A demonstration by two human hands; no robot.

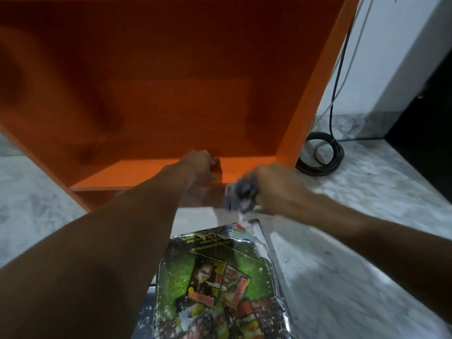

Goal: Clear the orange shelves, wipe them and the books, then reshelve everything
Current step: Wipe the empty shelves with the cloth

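An orange shelf unit (171,94) fills the upper view, and its visible compartment holds nothing. My left hand (200,167) rests on the front of the bottom board (122,174), its fingers curled over the edge. My right hand (276,189) is just in front of the shelf's lower right corner, shut on a crumpled grey cloth (241,196); both are blurred by motion. A stack of worn magazines (220,285) lies on the floor below my arms, the top one green and black.
The floor (367,265) is grey marbled stone. A coiled black cable (322,155) lies right of the shelf, with wires running up the white wall (391,57). A dark object (428,130) stands at the right edge.
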